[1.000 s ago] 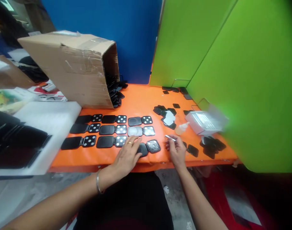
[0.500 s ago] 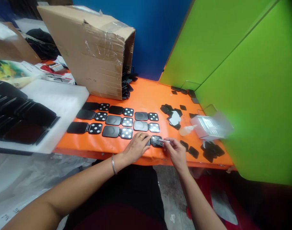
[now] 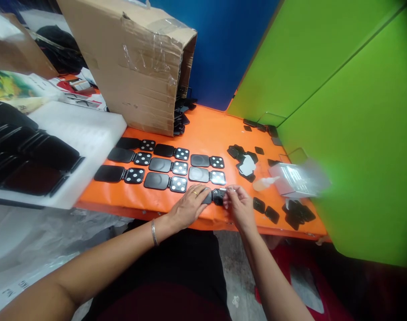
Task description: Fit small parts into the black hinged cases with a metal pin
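Rows of opened black hinged cases [image 3: 163,165] lie on the orange table [image 3: 206,133], most showing white dots on one half. My left hand [image 3: 188,205], with a ring, lies flat on the nearest case [image 3: 217,195] at the front edge and holds it down. My right hand [image 3: 237,206] is pinched on a thin silvery stick [image 3: 227,190] whose tip rests over that case's right half.
A tipped cardboard box [image 3: 136,67] with black parts spilling out stands at the back. Loose black squares [image 3: 243,156], a small glue bottle [image 3: 265,183] and a clear plastic box [image 3: 295,178] lie right. White foam tray [image 3: 76,138] with black cases sits left. Green panels [image 3: 340,111] wall the right.
My right hand moved left with the stick, from beside the case to over it. The left hand stayed pressed on the case. The camera view shifted left and nearer.
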`<state>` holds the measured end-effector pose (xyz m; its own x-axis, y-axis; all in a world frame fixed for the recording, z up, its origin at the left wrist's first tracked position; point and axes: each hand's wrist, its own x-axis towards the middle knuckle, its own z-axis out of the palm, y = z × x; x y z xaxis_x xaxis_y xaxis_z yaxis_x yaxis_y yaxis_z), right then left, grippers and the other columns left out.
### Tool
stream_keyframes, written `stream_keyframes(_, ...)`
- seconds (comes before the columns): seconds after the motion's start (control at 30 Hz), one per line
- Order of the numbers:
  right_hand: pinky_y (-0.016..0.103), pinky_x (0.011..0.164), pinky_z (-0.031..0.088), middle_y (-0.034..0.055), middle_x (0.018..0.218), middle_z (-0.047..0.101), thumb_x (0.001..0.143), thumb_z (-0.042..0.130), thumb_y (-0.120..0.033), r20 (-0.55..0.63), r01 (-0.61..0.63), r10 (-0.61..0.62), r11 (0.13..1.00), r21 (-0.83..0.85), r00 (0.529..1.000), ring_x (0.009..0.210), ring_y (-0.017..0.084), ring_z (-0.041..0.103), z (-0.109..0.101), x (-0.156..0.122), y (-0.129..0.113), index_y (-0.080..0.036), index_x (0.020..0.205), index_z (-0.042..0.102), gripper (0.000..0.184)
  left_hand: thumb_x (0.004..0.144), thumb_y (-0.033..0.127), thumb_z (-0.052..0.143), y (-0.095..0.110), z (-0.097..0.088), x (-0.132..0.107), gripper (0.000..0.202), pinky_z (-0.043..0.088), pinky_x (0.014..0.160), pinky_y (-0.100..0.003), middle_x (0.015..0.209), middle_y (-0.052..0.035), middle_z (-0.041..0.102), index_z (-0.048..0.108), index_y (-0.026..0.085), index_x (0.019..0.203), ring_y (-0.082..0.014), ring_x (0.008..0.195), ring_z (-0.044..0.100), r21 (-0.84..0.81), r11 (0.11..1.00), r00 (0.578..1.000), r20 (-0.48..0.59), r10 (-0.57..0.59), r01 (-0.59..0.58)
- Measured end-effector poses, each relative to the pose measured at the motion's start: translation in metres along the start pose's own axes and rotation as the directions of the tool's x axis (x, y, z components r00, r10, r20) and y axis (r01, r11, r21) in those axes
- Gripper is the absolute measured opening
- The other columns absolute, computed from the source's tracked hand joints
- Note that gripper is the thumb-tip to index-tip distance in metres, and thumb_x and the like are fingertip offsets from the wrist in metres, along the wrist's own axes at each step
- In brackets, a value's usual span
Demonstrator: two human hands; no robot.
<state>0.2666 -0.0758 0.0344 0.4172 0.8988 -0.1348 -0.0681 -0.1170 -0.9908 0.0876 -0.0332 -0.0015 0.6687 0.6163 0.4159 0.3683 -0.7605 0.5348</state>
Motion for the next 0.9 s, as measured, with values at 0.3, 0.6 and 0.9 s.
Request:
stream_keyframes(0.3,0.028,0.060,0.045,0.0049,0.070,0.067,0.079,0.062,-0.046,-0.128,0.171,-0.317,0.761,-0.626,0.940,0.063,0.018,0.060,-0.044,0.008,-0.011,-0.020,0.074,0.060,0.027,0.096,0.020,0.045,0.003,-0.002,-0.003,0.036,0.038,0.110,-0.046,0.130,-0.0127,0.051,0.047,0.018,0.132,-0.0240,0.128,0.043,0.049,0.999,1.000,-0.016,0.005,-0.004)
stream_keyframes(0.6,0.026,0.058,0.044,0.0028,0.069,0.065,0.081,0.061,-0.046,0.031,0.184,-0.198,0.824,-0.536,0.980,0.061,0.016,0.058,-0.039,-0.004,-0.013,-0.019,0.078,0.061,0.028,0.096,0.029,0.046,0.009,-0.008,0.007,0.038,0.041,0.101,-0.046,0.128,-0.0115,0.049,0.052,0.025,0.133,-0.0274,0.117,0.045,0.247,0.967,0.993,0.111,0.027,-0.054)
stream_keyframes(0.9,0.025,0.045,0.040,0.0008,0.062,0.063,0.087,0.055,-0.045,0.156,0.179,-0.112,0.828,-0.532,0.981,0.047,0.014,0.052,-0.017,-0.010,0.001,-0.020,0.079,0.060,0.026,0.096,0.027,0.044,0.011,-0.009,0.007,0.036,0.041,0.098,-0.044,0.124,-0.0113,0.051,0.053,0.026,0.132,-0.0257,0.114,0.047,0.213,0.976,0.996,0.083,0.025,-0.042)
